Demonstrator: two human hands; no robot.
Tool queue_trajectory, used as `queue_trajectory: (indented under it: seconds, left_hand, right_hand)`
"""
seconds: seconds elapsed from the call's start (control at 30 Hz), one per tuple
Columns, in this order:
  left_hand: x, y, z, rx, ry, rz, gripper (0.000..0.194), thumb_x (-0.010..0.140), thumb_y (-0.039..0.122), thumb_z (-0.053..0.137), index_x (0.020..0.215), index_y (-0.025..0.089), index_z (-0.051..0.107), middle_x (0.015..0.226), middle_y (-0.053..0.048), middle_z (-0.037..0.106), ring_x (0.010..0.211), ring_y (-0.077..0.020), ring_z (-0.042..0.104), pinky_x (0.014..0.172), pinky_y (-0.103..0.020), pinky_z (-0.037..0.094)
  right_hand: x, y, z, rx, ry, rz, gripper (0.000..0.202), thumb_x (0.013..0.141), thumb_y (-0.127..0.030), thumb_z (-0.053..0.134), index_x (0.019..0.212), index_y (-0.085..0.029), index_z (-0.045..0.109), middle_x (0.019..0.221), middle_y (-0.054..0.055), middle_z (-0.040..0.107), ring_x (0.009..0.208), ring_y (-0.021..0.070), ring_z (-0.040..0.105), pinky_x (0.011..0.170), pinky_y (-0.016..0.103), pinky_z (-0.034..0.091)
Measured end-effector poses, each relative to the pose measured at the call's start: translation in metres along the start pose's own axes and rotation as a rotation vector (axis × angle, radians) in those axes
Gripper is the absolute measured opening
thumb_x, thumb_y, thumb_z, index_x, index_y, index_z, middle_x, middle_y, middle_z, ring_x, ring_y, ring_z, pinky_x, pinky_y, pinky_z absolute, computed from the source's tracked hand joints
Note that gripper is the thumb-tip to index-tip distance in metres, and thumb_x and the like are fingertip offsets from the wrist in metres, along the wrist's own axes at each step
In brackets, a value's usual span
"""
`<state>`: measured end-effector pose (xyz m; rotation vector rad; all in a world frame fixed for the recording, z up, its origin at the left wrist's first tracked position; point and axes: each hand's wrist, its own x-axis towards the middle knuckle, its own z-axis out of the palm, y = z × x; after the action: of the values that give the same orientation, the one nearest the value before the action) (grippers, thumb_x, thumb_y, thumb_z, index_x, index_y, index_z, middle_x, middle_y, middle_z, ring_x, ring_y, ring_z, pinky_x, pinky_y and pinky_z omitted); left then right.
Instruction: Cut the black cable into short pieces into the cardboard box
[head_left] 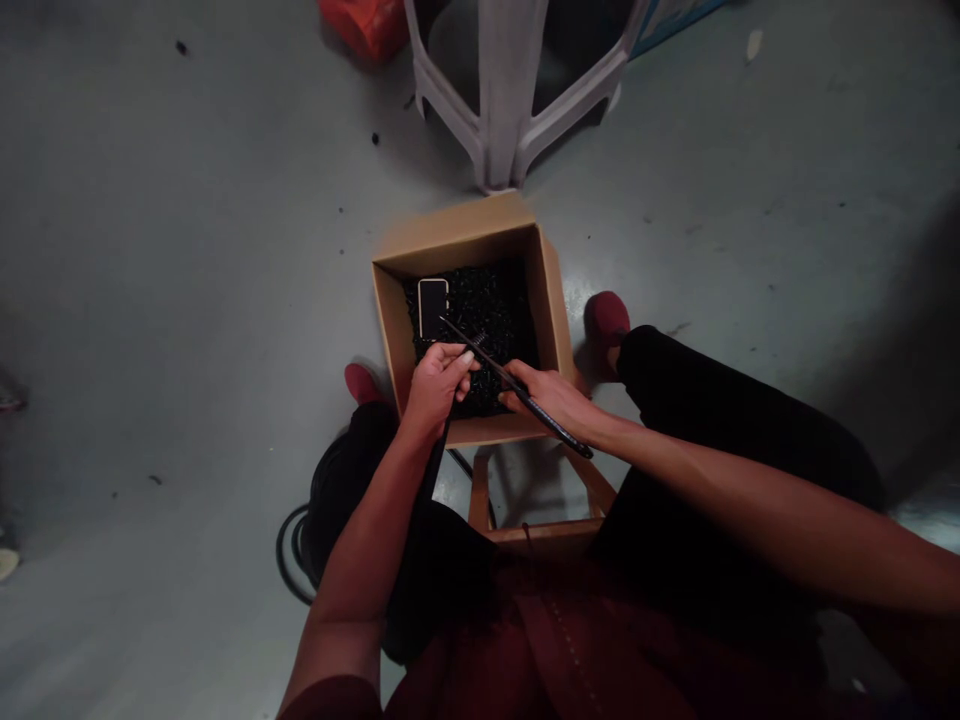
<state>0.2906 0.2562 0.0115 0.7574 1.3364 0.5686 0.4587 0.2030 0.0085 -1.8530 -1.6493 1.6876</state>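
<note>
Over a cardboard box (pixel 556 310), my right hand (pixel 544 392) is closed round a long dark pair of scissors (pixel 531 402), whose blades point up and left. Their tips lie near my left hand (pixel 442 378), which is pinched on something dark that I cannot make out clearly; a black strip hangs below this hand. Many small black pieces (pixel 487 300) fill the bottom of the box. On them, at the box's left side, lies a phone (pixel 433 309) with a pale edge.
A grey plastic stool (pixel 510 90) stands beyond the box, with a red bag (pixel 371 25) beside it. Black tubing (pixel 285 560) is coiled at the lower left. My feet are on both sides of the box, and a wooden seat (pixel 547 530) is below me.
</note>
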Motion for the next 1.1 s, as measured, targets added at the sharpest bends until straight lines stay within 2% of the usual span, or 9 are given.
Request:
queue_trajectory:
  seconds: [0.47,0.57,0.63,0.73,0.87,0.97,1.1]
  left_hand:
    - [0.007,-0.008,0.003,0.033,-0.005,-0.059,0.024,0.076,0.027,0.068,0.089,0.015,0.053,0.070,0.001,0.061,0.047,-0.0038,0.047,0.040,-0.016,0.031]
    - [0.005,-0.006,0.002,0.015,-0.039,-0.085,0.022,0.075,0.024,0.066,0.091,0.014,0.054,0.074,0.000,0.064,0.050,-0.0042,0.049,0.042,-0.016,0.034]
    - [0.003,-0.002,0.000,-0.003,-0.118,-0.104,0.023,0.075,0.022,0.065,0.095,0.012,0.057,0.081,-0.003,0.066,0.054,-0.0042,0.052,0.047,-0.016,0.039]
    - [-0.001,0.003,-0.005,-0.018,-0.273,-0.146,0.031,0.073,0.021,0.067,0.102,0.011,0.062,0.093,-0.006,0.068,0.061,-0.0045,0.054,0.055,-0.017,0.044]
    - [-0.005,0.002,-0.008,-0.016,-0.407,-0.174,0.039,0.075,0.026,0.069,0.111,0.015,0.062,0.098,-0.006,0.066,0.063,-0.0056,0.056,0.054,-0.018,0.046]
    - [-0.005,-0.001,-0.008,-0.027,-0.432,-0.168,0.043,0.075,0.028,0.070,0.116,0.017,0.058,0.102,-0.007,0.065,0.062,-0.0058,0.057,0.052,-0.019,0.046]
    - [-0.006,-0.001,-0.005,-0.037,-0.435,-0.176,0.055,0.074,0.028,0.072,0.123,0.019,0.049,0.098,-0.005,0.064,0.059,-0.0065,0.058,0.050,-0.020,0.047]
  right_hand:
    - [0.002,0.006,0.003,0.009,0.035,0.046,0.013,0.082,-0.033,0.050,0.082,-0.021,0.052,0.066,0.001,0.055,0.059,0.0148,0.050,0.055,0.024,0.030]
    - [0.004,0.007,0.002,0.015,0.018,0.055,0.016,0.083,-0.037,0.050,0.082,-0.021,0.051,0.067,0.001,0.055,0.061,0.0149,0.050,0.055,0.024,0.031]
    - [0.005,0.007,0.001,0.053,0.009,0.059,0.018,0.084,-0.039,0.050,0.083,-0.021,0.049,0.070,0.001,0.056,0.064,0.0151,0.052,0.056,0.025,0.033]
    - [0.006,0.005,-0.002,0.235,0.023,0.077,0.019,0.084,-0.038,0.051,0.090,-0.021,0.048,0.074,0.000,0.057,0.063,0.0139,0.054,0.057,0.025,0.039]
    - [0.011,0.003,-0.006,0.641,0.096,0.067,0.024,0.081,-0.034,0.055,0.098,-0.022,0.043,0.070,-0.002,0.057,0.060,0.0127,0.055,0.056,0.025,0.045]
    - [0.015,0.004,-0.009,0.842,0.087,0.048,0.028,0.077,-0.028,0.057,0.100,-0.022,0.040,0.071,-0.001,0.061,0.060,0.0132,0.056,0.059,0.027,0.047]
    - [0.016,0.006,-0.011,0.857,0.055,0.033,0.033,0.074,-0.025,0.060,0.101,-0.022,0.041,0.069,-0.002,0.060,0.059,0.0133,0.055,0.058,0.028,0.046]
